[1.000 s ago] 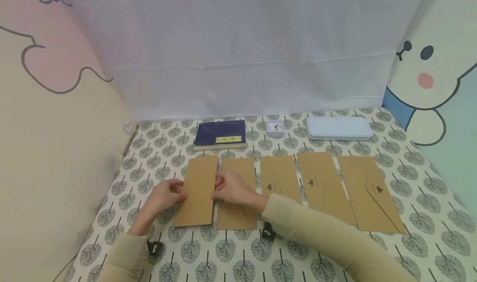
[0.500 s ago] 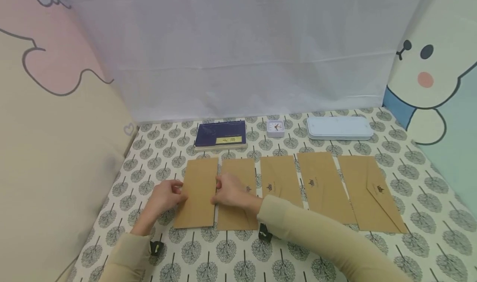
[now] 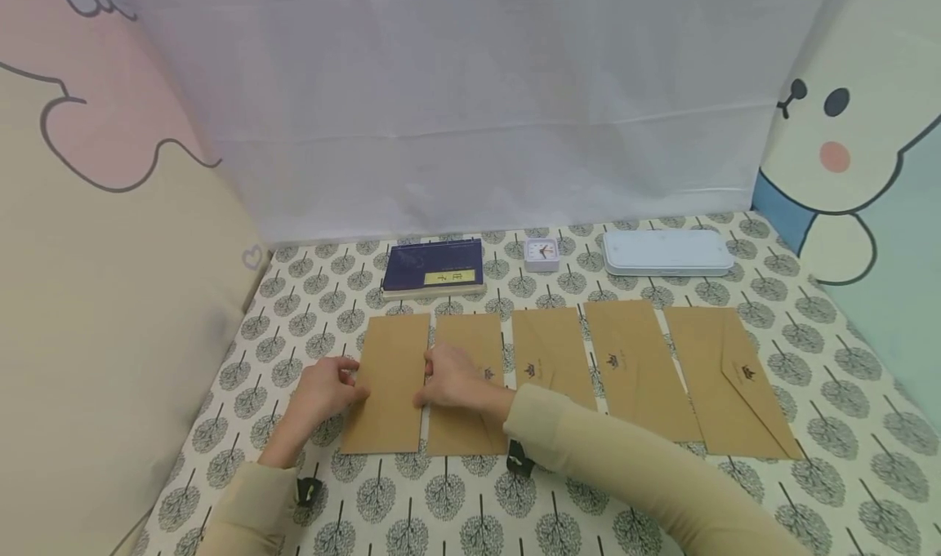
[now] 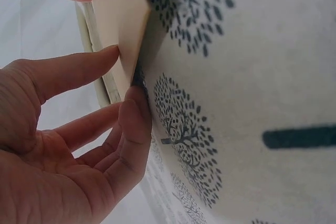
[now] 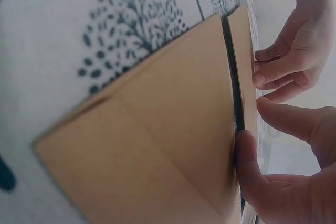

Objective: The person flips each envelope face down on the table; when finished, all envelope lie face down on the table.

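Note:
A plain brown envelope (image 3: 393, 360) lies at the left end of a row of brown envelopes. My left hand (image 3: 326, 389) pinches its left edge. In the left wrist view, the left thumb (image 4: 79, 69) is on the envelope's face and a fingertip is at its edge. My right hand (image 3: 452, 376) pinches the opposite edge, reaching across the second envelope (image 3: 470, 331). In the right wrist view, the right thumb (image 5: 289, 119) rests on the face, while a finger (image 5: 249, 156) sits in the narrow gap between the two envelopes.
Three more envelopes, including a middle one (image 3: 547, 335) and a far-right one (image 3: 724, 376), continue the row rightward. Behind stand a dark blue book (image 3: 419, 264), a small square clock (image 3: 541, 254) and a pale blue tin case (image 3: 669, 252). A tree-patterned cloth (image 3: 448, 503) covers the table.
The leftmost envelope has shifted slightly toward me and straightened, with its far edge now about level with the second envelope's. Both hands have kept their grip on its sides.

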Available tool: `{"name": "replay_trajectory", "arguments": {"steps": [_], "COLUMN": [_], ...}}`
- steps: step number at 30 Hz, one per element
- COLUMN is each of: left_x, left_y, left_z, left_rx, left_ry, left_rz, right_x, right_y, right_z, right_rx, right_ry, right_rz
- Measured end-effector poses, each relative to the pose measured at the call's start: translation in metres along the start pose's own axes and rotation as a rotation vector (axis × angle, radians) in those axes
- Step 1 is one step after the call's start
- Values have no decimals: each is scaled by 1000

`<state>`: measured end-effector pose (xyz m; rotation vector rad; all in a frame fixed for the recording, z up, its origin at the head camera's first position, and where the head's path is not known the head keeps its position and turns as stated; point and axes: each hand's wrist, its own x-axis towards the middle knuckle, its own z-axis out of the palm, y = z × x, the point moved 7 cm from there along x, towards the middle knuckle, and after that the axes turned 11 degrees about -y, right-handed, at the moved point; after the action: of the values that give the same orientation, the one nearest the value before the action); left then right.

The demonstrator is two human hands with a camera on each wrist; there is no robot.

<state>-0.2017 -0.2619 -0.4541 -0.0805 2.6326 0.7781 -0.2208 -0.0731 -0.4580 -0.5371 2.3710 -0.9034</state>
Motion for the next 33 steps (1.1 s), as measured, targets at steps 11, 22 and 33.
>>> {"name": "replay_trajectory", "arguments": {"steps": [11,22,33], "left_x": [0,0,0], "left_y": [0,9,46], "left_z": [1,-2,12], "left_rx": [-11,-12,-109], "left_ry": [7,-6,-52], "left_rz": [-27,-30,133], "right_x": [-2,-11,-27], "right_y": [0,5,28], "right_z": [-1,-11,-27], "right_rx": [1,106,77], "right_ry": [-11,38,20], "right_rz": [12,-68,-63]}}
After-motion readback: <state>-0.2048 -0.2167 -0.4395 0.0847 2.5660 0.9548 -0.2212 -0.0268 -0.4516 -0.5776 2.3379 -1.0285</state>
